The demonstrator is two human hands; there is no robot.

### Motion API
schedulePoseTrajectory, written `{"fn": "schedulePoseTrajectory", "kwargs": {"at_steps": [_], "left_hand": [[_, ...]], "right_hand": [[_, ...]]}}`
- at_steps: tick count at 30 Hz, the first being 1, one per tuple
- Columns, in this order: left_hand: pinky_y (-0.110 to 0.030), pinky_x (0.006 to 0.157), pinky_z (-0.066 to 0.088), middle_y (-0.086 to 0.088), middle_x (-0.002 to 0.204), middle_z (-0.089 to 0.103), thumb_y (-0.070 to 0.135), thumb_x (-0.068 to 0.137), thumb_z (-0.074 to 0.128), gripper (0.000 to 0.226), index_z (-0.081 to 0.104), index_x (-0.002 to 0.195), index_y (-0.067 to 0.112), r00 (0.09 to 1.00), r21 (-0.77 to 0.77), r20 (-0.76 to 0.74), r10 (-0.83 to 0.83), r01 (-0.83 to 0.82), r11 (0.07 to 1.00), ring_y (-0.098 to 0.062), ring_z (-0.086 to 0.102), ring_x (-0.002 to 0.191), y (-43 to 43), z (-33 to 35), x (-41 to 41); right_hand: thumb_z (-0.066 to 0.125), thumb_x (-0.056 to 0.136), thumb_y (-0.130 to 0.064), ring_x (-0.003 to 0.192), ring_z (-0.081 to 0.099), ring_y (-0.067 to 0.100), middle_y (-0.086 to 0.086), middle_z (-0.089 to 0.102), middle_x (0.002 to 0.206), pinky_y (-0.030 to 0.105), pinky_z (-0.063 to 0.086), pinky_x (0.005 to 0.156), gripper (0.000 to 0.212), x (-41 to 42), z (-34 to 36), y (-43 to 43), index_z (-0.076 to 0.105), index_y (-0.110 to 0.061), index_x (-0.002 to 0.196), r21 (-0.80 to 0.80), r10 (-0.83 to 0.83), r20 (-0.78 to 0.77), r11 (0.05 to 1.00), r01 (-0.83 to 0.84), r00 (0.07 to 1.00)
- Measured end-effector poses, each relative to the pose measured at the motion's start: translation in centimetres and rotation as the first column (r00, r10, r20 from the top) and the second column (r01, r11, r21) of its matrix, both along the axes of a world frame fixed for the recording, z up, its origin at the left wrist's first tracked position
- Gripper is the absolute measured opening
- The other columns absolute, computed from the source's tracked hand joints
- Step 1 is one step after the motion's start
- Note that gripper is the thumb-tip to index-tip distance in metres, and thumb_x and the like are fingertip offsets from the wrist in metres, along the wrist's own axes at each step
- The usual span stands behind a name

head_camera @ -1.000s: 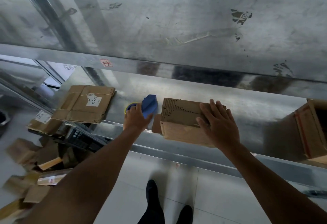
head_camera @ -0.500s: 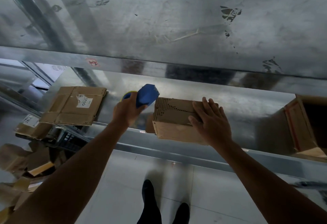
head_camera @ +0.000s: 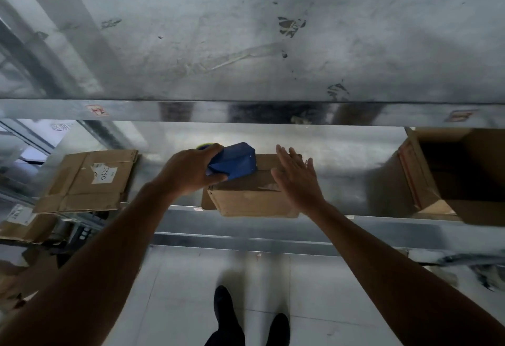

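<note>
A small cardboard box (head_camera: 254, 198) sits at the front edge of a metal shelf (head_camera: 341, 160). My left hand (head_camera: 188, 173) grips a blue tape dispenser (head_camera: 232, 164) with a yellow-green roll and holds it over the box's top left. My right hand (head_camera: 296, 179) has straight, spread fingers resting on the right side of the box top.
A flattened carton with a white label (head_camera: 90, 179) lies on the shelf at left. A larger open box (head_camera: 448, 176) stands at right. Cardboard scraps (head_camera: 24, 239) pile on the floor lower left. An upper shelf (head_camera: 246, 45) hangs overhead. My shoes (head_camera: 226, 315) stand on grey tiles.
My left hand lifted the blue dispenser off the shelf and brought it rightward onto the box top. My right hand shifted slightly right, staying on the box.
</note>
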State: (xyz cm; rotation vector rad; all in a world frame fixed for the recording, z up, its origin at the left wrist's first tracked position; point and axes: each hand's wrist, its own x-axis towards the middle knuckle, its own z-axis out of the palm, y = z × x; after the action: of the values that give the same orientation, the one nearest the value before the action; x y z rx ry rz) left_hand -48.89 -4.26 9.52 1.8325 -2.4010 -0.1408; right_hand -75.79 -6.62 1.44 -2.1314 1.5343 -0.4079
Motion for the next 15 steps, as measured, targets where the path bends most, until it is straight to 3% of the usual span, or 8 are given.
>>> {"fn": "schedulePoseTrajectory", "kwargs": {"at_steps": [3,6,9,11,13,15], "left_hand": [[-0.032,0.068,0.047,-0.004,0.11,0.068,0.044,0.078,0.078,0.061,0.053,0.126,0.017,0.999,0.038,0.022,-0.03,0.029,0.999,-0.032,0.067,0.086,-0.6,0.3,0.0],[-0.029,0.066,0.042,-0.001,0.11,0.066,0.042,0.078,0.079,0.059,0.053,0.126,0.018,0.994,0.055,0.024,-0.105,0.104,0.993,-0.026,0.064,0.08,-0.9,0.7,0.0],[-0.021,0.059,0.034,0.0,0.104,0.067,0.043,0.079,0.079,0.057,0.055,0.124,0.019,0.983,0.043,0.051,-0.179,0.176,0.983,-0.016,0.054,0.068,-1.2,0.6,0.2],[-0.02,0.059,0.034,-0.001,0.102,0.07,0.044,0.078,0.078,0.057,0.055,0.125,0.02,0.975,0.035,0.072,-0.208,0.206,0.978,-0.019,0.061,0.068,-1.5,0.3,0.4],[-0.02,0.059,0.034,-0.002,0.099,0.072,0.045,0.077,0.079,0.057,0.056,0.123,0.021,0.972,0.019,0.08,-0.22,0.219,0.976,-0.022,0.066,0.07,-1.8,0.0,0.6],[-0.012,0.055,0.028,-0.002,0.097,0.072,0.044,0.076,0.08,0.056,0.057,0.122,0.021,0.971,0.003,0.077,-0.225,0.225,0.974,-0.018,0.061,0.066,-1.9,-0.1,0.7]], "right_hand": [[0.016,0.1,-0.051,0.157,0.011,0.018,0.002,0.023,0.168,0.05,-0.011,0.125,0.064,-0.2,1.1,-0.7,0.024,-0.031,0.16,0.109,-0.044,0.144,0.994,0.028,0.989],[0.035,0.108,-0.031,0.15,0.034,0.018,0.0,0.046,0.157,0.048,-0.011,0.125,0.047,0.3,2.2,-2.2,0.035,-0.03,0.155,0.162,-0.021,0.255,0.987,-0.021,0.967],[0.044,0.107,-0.019,0.143,0.045,0.014,-0.005,0.051,0.152,0.051,0.016,0.127,0.049,0.6,2.8,-3.7,0.037,-0.031,0.154,0.223,0.04,0.388,0.965,-0.135,0.921],[0.047,0.105,-0.012,0.138,0.048,0.009,-0.01,0.054,0.148,0.044,0.037,0.119,0.054,0.7,3.4,-4.4,0.037,-0.034,0.154,0.268,0.07,0.434,0.942,-0.203,0.898],[0.048,0.105,-0.008,0.135,0.049,0.004,-0.012,0.056,0.146,0.032,0.046,0.11,0.055,0.9,4.0,-5.1,0.039,-0.032,0.154,0.295,0.114,0.443,0.918,-0.264,0.89],[0.054,0.104,-0.011,0.126,0.056,0.0,-0.014,0.062,0.137,0.03,0.05,0.105,0.05,1.0,4.2,-5.9,0.045,-0.029,0.15,0.299,0.156,0.441,0.903,-0.309,0.884]]}}
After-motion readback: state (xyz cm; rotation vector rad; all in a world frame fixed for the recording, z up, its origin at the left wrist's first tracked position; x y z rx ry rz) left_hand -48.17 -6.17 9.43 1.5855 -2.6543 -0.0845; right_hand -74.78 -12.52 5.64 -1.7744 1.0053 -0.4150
